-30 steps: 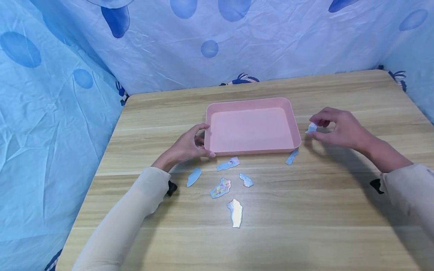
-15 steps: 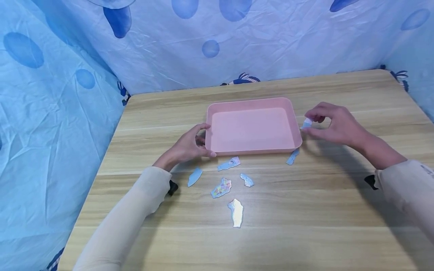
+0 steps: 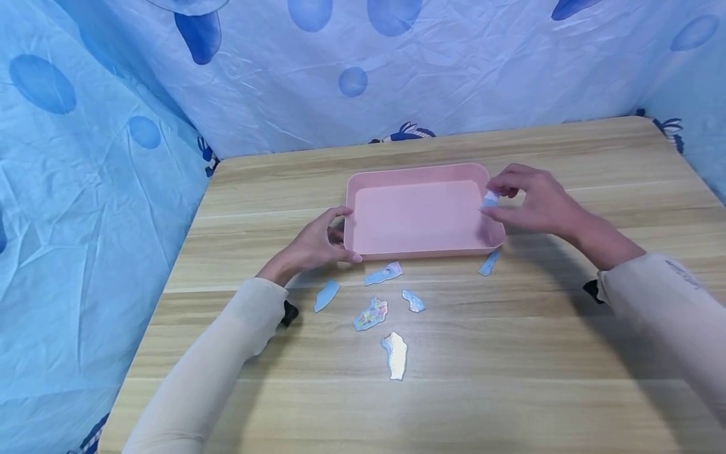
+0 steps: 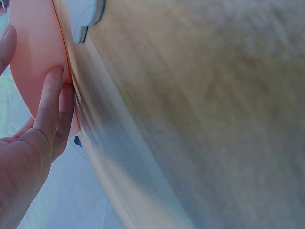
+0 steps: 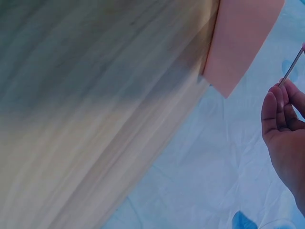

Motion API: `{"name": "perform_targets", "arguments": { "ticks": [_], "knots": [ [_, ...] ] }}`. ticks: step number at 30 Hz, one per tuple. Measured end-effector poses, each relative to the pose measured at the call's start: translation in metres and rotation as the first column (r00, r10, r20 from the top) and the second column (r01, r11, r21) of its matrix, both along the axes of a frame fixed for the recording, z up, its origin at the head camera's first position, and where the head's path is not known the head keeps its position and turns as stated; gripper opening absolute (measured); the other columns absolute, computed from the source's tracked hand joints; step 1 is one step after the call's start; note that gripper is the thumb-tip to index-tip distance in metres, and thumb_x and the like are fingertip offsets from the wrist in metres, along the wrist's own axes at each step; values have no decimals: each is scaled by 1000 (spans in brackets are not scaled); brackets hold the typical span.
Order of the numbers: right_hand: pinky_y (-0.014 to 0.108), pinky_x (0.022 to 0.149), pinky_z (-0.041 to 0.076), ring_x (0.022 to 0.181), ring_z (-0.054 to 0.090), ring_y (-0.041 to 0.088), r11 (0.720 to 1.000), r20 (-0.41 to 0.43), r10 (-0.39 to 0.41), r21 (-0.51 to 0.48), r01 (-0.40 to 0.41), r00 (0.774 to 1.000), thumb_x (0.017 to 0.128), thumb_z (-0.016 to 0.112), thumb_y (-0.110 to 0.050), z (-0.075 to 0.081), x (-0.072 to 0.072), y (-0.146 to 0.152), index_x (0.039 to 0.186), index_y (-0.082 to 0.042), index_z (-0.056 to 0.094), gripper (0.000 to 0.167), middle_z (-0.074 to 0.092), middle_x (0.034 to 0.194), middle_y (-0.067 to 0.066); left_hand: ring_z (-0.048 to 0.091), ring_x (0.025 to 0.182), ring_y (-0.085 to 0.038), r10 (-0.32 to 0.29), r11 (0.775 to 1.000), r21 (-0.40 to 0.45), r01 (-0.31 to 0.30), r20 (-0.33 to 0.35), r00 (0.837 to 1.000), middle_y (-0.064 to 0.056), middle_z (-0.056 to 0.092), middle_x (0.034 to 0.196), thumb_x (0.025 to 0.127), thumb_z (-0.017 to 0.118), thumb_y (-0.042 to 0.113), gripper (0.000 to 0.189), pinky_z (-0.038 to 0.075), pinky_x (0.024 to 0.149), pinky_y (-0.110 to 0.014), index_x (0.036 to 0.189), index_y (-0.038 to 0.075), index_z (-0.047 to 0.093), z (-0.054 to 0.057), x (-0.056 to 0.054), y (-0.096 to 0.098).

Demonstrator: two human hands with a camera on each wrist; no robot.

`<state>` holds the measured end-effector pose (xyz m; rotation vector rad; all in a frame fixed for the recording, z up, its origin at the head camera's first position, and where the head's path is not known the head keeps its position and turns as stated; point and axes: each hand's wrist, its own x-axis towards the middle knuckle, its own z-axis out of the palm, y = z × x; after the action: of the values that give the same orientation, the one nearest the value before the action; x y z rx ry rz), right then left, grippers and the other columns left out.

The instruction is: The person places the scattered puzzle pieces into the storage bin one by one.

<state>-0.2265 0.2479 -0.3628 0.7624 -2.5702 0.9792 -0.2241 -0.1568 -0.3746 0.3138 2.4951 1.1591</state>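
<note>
A shallow pink tray (image 3: 420, 217) lies on the wooden table. My left hand (image 3: 314, 243) holds its near left corner, thumb on the front wall and fingers along the left wall, as the left wrist view (image 4: 45, 119) shows too. Between thumb and fingers my right hand (image 3: 535, 198) pinches a small light-blue and white puzzle piece (image 3: 490, 200), raised over the tray's right rim. In the right wrist view the piece (image 5: 291, 67) appears edge-on as a thin strip, partly cut off by the frame. No pieces show inside the tray.
Several flat, irregular pieces lie in front of the tray: a blue one (image 3: 326, 296), a patterned one (image 3: 371, 314), a shiny one (image 3: 395, 356), and a narrow one (image 3: 489, 263) by the near right corner. A blue patterned cloth (image 3: 255, 82) hangs behind the table.
My right hand has moved left with the puzzle piece, from beside the tray to over its right rim. My left hand and the tray have stayed in place.
</note>
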Motion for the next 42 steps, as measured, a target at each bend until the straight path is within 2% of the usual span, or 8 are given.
{"name": "perform_targets", "arguments": {
  "ticks": [7,14,19,23,30,35,38,42],
  "knots": [
    [28,69,43,79,56,21,998,34,56,26,-57,998,76,78,-16,-3,-10,-15,99,-2,70,28,62,92,2,61,104,-21,11,1000,-4,-11,10,1000,-7,60,113,63,92,26,102,46,89,-41,146,26,33,0,0,3],
    [35,69,44,81,54,19,992,123,71,94,-83,990,78,78,-20,-6,-19,-36,98,-3,70,28,61,91,5,62,102,-21,13,1000,-1,-13,10,1000,-7,62,110,62,92,26,102,46,89,-41,146,27,34,-2,0,4],
    [33,68,41,78,49,19,975,95,127,172,-142,987,79,78,-23,-8,-29,-57,92,-5,69,24,57,84,5,62,101,-21,13,1000,19,-13,21,1000,-7,62,110,62,92,25,102,48,87,-40,146,26,33,-2,1,4],
    [33,68,41,76,51,20,968,58,140,202,-149,988,79,77,-27,-4,-37,-72,90,-7,68,24,58,84,4,61,102,-21,12,1000,20,-13,25,1000,-7,61,111,63,92,24,102,48,86,-40,146,25,33,-2,1,6],
    [36,69,42,79,54,26,966,88,173,177,-186,981,81,76,-26,9,-54,-95,94,-4,68,27,59,87,11,61,102,-22,10,1000,19,-10,22,1000,-8,62,109,63,92,25,102,47,89,-40,147,25,33,-2,1,5],
    [35,71,43,80,54,24,965,130,157,191,-180,979,81,75,-27,11,-71,-114,96,-2,70,30,61,88,11,62,100,-22,17,1000,5,-17,11,1000,-8,63,106,63,92,25,101,47,88,-40,146,25,34,-1,1,4],
    [34,69,42,78,53,23,957,163,143,228,-178,976,81,75,-28,9,-79,-128,95,-1,70,31,61,87,10,62,100,-21,16,1000,12,-17,10,1000,-8,63,106,63,92,25,101,47,86,-40,146,25,34,-1,0,5],
    [34,69,42,76,51,23,935,190,155,287,-206,969,81,74,-31,9,-82,-146,94,-3,69,32,60,86,9,62,101,-20,18,999,28,-19,9,1000,-7,62,109,63,92,25,100,49,84,-38,145,23,34,1,-1,6]
  ]
}}
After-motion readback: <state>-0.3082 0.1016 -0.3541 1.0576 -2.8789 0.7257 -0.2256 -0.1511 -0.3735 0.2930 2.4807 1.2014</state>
